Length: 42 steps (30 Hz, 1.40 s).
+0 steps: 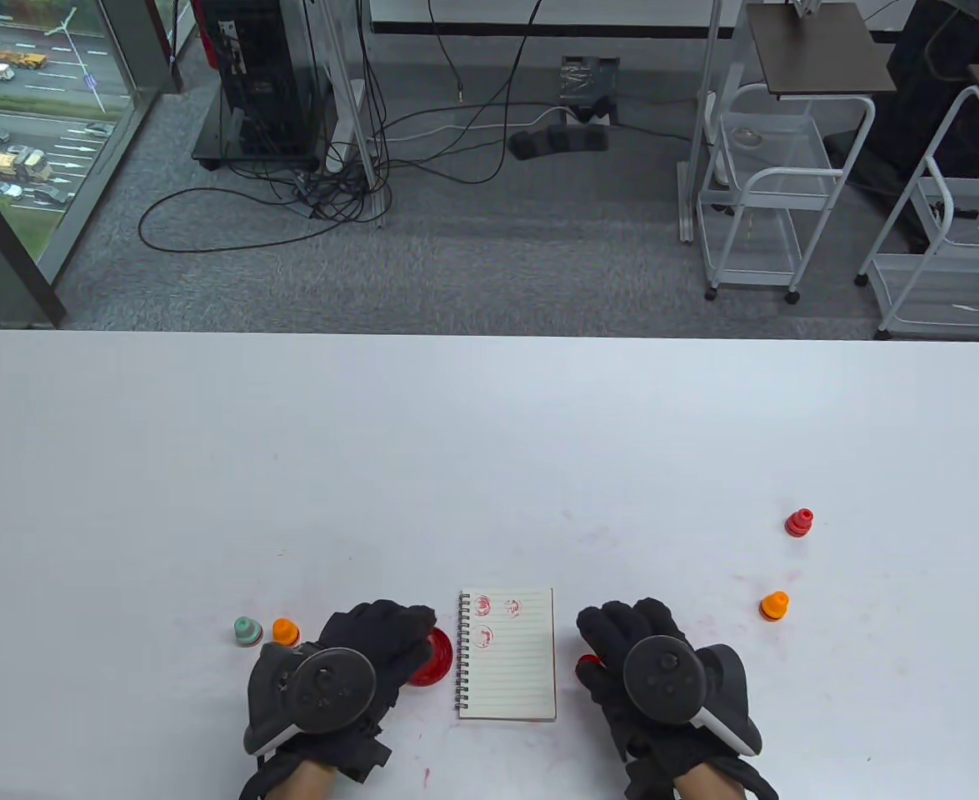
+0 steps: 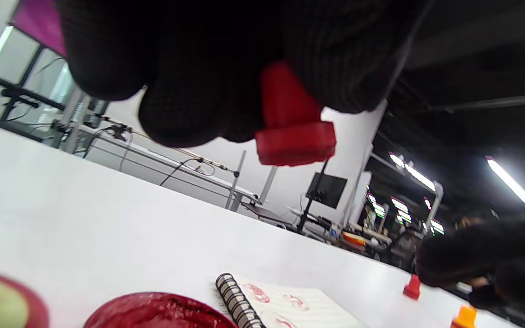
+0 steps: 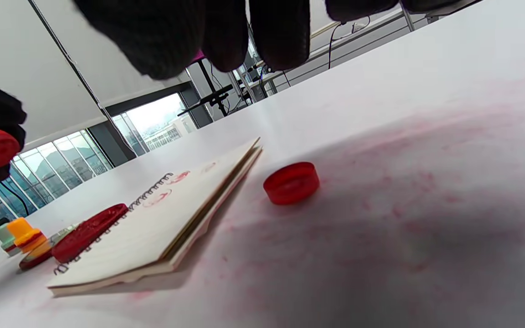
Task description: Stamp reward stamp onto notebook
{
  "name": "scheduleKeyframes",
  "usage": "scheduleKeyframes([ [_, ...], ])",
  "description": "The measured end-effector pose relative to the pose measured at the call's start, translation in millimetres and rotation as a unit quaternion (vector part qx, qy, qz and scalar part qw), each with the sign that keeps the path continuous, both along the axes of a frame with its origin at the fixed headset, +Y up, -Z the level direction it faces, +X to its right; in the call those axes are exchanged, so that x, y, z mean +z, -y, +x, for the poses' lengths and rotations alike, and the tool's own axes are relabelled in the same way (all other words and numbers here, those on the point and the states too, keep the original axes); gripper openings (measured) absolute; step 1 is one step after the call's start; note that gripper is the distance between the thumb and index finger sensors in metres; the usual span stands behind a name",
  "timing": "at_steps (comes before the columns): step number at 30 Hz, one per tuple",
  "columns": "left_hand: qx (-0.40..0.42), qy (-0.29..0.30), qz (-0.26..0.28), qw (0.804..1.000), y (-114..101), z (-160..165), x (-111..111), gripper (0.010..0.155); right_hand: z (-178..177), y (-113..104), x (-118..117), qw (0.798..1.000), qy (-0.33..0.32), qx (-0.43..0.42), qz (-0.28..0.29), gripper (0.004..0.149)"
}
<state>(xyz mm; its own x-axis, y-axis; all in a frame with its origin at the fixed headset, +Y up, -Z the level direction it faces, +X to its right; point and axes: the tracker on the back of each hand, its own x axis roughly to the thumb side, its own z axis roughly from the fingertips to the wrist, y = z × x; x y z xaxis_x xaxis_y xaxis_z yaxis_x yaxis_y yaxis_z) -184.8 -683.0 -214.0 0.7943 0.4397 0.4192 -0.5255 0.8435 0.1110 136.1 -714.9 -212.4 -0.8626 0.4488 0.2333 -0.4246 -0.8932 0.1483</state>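
Pinching red stamp (image 2: 294,123) in left hand (image 1: 347,658), lifted off the surface (image 1: 489,450), above the red ink pad (image 1: 432,658). Notebook (image 1: 510,658) lies flat at 3 o'clock of the pad, three red prints on its top lines. Right hand (image 1: 647,667) hovers over the red cap (image 3: 291,182), fingers loose, holding nothing.

Left hand (image 1: 372,646) covers most of the red ink pad (image 1: 432,658) in table view; only its right edge shows. Right hand (image 1: 635,658) hides nearly all of the red cap (image 1: 586,663). Notebook (image 1: 507,654) stamp prints too small to read.
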Motion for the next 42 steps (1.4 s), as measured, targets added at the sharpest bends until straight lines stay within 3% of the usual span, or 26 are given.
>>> scheduleKeyframes([
  [9,0.028,-0.019,0.016,0.999,-9,-17,-2,0.047,-10,26,-8,0.995,-0.008,0.072,-0.067,0.067],
  [15,-0.004,-0.015,0.017,1.0,-7,-13,-4,0.046,-16,37,-11,0.99,-0.007,0.118,-0.071,0.072],
  [21,-0.015,-0.01,0.013,1.0,-5,-10,-5,0.047,-19,41,-15,0.989,0.001,0.133,-0.07,0.059],
  [28,-0.027,0.001,0.01,1.0,-3,-5,-4,0.046,-22,36,-12,0.989,-0.002,0.146,-0.035,0.056],
  [38,0.008,0.027,0.004,1.0,-2,5,1,0.047,-11,11,-10,0.998,0.007,-0.05,0.029,0.048],
  [42,0.053,0.039,0.008,0.998,-3,13,4,0.047,-17,2,-5,0.991,-0.019,-0.131,0.03,0.057],
])
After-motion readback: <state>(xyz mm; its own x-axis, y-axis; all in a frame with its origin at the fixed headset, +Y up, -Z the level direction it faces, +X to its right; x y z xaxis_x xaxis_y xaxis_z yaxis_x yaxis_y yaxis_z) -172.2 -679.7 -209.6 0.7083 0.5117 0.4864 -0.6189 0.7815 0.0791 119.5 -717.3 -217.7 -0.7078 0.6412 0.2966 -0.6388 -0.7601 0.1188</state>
